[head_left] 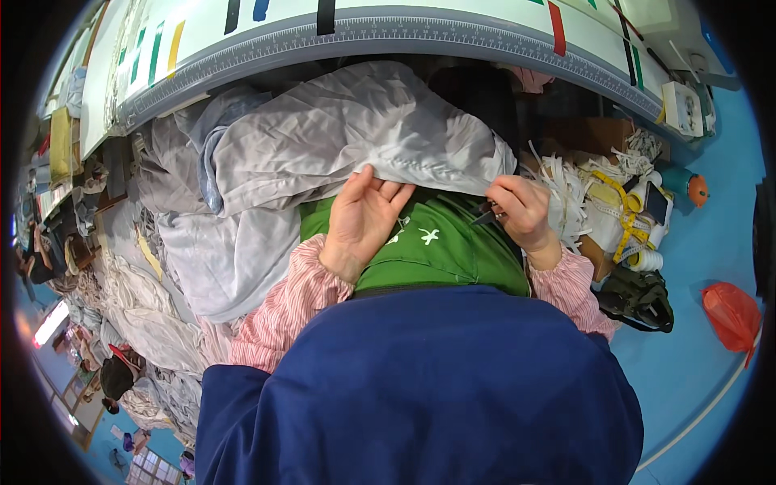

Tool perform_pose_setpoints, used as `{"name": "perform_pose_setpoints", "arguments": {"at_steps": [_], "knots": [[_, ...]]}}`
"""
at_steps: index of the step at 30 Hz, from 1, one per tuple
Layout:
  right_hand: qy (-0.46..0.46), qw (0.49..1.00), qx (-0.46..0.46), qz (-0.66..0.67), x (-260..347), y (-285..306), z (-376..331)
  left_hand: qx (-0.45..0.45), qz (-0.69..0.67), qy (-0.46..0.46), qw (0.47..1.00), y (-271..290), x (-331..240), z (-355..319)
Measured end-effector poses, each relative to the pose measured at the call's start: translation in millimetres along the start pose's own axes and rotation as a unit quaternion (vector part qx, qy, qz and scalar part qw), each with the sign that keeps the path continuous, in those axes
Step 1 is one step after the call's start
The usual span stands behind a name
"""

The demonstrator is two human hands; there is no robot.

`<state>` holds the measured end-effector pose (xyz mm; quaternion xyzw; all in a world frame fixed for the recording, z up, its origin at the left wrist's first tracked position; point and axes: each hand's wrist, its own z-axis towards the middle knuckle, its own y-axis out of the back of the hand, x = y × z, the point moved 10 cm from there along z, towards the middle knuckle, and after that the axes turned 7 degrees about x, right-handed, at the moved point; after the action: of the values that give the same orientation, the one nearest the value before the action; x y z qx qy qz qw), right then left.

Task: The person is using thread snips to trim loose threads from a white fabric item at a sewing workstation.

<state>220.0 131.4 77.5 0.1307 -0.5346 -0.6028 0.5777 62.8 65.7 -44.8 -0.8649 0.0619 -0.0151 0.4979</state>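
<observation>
Right hand [521,212] was clamped, thumb and forefinger together, on the lower edge of the silvery-grey satin cloth [323,113], a small dark pointed tool [484,217] jutting from beneath its curled fingers; left hand [361,222] lay palm up with its fingertips at that same edge, though whether they gripped it could not be told; the satin was heaped between the ruler-edged table [388,36] and the green cloth [453,255] across the lap; a yellow measuring tape [633,229] lay farther right, near white thread spools [645,260].
</observation>
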Motion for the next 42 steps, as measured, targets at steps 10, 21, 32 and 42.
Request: {"name": "perform_pose_setpoints", "arguments": {"at_steps": [10,21,32,42], "knots": [[-0.029,0.999,-0.025,-0.024,-6,-4,0,-0.009,0.017,-0.061,0.998,-4,-19,0],[-0.043,0.999,0.004,-0.013,-9,-3,-7,-0.032,0.054,-0.029,0.998,-6,-7,-1],[-0.476,0.528,0.175,0.681,17,-83,0,-0.015,0.140,-0.019,0.990,-16,-4,0],[-0.525,0.419,0.151,0.725,22,-103,0,-0.024,0.155,-0.037,0.987,-41,-6,-3]]}}
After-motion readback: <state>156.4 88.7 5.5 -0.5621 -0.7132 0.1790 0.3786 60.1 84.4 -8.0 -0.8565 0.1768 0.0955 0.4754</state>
